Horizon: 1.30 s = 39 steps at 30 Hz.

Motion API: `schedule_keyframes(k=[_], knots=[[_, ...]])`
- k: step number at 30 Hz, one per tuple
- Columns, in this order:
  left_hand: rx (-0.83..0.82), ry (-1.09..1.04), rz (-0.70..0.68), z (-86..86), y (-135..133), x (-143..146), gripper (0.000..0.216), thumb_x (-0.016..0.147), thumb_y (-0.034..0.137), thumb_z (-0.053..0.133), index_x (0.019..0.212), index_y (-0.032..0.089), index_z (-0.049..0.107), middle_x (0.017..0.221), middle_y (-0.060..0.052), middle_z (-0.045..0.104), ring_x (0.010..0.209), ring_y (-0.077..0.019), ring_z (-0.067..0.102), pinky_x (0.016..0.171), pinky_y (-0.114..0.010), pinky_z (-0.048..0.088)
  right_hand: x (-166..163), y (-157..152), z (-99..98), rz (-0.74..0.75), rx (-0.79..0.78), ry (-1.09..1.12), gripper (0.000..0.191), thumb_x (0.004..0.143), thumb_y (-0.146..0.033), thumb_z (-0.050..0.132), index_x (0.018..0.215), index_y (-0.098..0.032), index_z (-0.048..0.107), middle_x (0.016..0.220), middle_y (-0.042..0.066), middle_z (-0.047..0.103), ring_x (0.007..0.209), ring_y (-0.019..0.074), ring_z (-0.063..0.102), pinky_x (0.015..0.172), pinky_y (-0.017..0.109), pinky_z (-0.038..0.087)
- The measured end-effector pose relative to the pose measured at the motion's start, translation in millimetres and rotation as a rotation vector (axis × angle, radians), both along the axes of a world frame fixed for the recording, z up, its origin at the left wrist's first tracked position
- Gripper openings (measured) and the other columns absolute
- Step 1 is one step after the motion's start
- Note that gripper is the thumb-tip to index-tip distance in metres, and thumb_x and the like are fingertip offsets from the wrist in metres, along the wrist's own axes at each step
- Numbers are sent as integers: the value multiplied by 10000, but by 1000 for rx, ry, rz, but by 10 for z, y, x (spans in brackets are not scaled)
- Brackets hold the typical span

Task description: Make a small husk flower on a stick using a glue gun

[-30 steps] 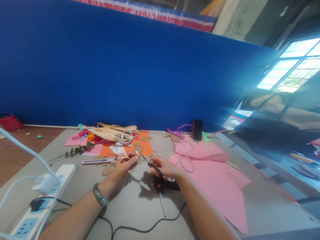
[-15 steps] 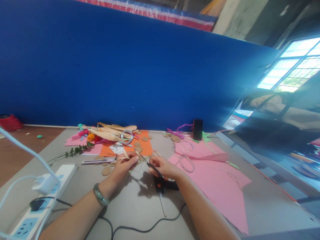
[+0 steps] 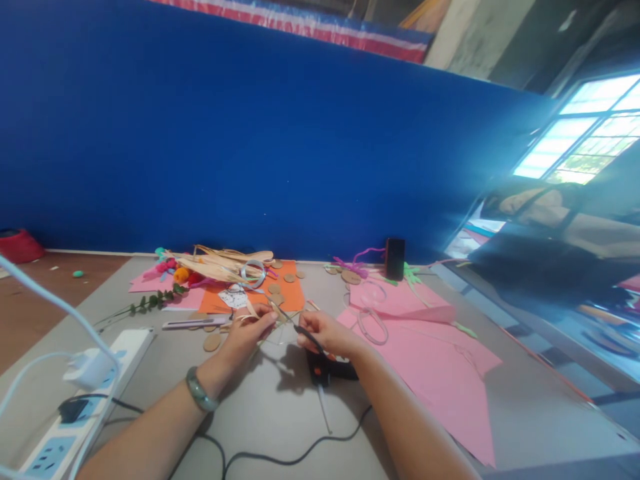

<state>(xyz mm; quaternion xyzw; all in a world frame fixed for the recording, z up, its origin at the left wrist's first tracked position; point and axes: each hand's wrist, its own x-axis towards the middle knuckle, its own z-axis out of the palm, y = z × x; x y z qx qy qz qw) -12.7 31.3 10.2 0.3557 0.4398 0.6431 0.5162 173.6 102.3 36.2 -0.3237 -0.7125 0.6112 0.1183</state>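
Near the middle of the table my left hand (image 3: 256, 328) is closed in a pinch on a pale strip (image 3: 251, 309), whose ends stick out around the fingers. My right hand (image 3: 324, 333) grips scissors (image 3: 309, 337) by their black handles. The blades point up and left, close to the left fingertips; whether they touch the strip cannot be made out. Under my right hand lies a black glue gun (image 3: 318, 370), partly hidden, with a whitish glue stick (image 3: 325, 410) coming out toward me.
Behind my left hand are an orange sheet (image 3: 295, 300), a bundle of pale strips (image 3: 215, 265) and wooden discs (image 3: 212, 343). A utility knife (image 3: 187, 324) and a power strip (image 3: 125, 360) lie left. Pink paper (image 3: 440, 373) and a black upright box (image 3: 395, 259) are on the right.
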Motion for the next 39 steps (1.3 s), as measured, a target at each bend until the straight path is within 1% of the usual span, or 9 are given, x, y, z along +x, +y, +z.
schedule_keyframes(k=[6,11,17,24,28,30,33,36,39], knots=[[16,4,18,-36,16,-4,230,690,347,768,726,157,645,591,19,562,533,-89,472,507,-200,351,-5,-10,12,-16,-13,53,323,700,-354,710,659,-200,428,446,-95,488,381,53,367,380,174,235],[31,47,4,-53,34,-24,251,696,375,759,708,150,647,557,22,539,480,-75,412,465,-201,306,-25,-16,26,-29,-49,90,358,670,-369,742,643,-198,429,429,-95,491,381,51,378,389,171,245],[36,56,17,-66,37,-35,239,717,377,745,732,159,649,547,32,523,486,-79,422,468,-203,300,-34,-21,22,-27,-57,110,403,669,-431,758,656,-197,430,427,-95,485,386,54,379,407,178,243],[59,66,-24,-57,52,-50,259,719,391,740,705,152,642,531,31,519,457,-68,382,439,-202,266,-50,-7,-36,-63,-91,141,433,637,-433,787,647,-197,423,413,-112,433,370,50,363,394,180,221],[40,47,-14,-27,55,-38,278,695,407,758,681,157,640,507,37,504,441,-65,366,425,-201,239,-63,20,-55,-172,-37,188,449,643,-466,778,655,-200,417,405,-114,440,371,52,365,410,186,230],[31,26,-1,-17,55,-27,292,676,418,771,663,159,637,499,37,504,435,-63,367,422,-200,235,-72,25,-57,-265,7,214,447,637,-460,788,673,-198,428,427,-99,495,390,59,399,429,190,257],[28,16,-8,-17,49,-5,296,670,421,774,653,159,638,490,38,500,424,-62,364,416,-199,226,-107,14,-84,-375,19,292,472,574,-422,839,718,-198,448,547,-58,610,493,95,526,494,211,356],[17,35,-21,-43,38,15,276,678,402,775,664,159,644,503,30,513,431,-68,383,419,-203,235,-171,-24,-140,-411,-20,403,515,521,-384,876,752,-201,454,658,-41,657,596,123,603,589,244,433],[23,39,-42,-88,34,20,263,697,389,769,660,160,645,522,22,529,449,-73,405,433,-208,261,-235,-91,-172,-408,-53,428,516,521,-362,883,765,-199,458,684,-39,654,606,121,605,609,249,444]])
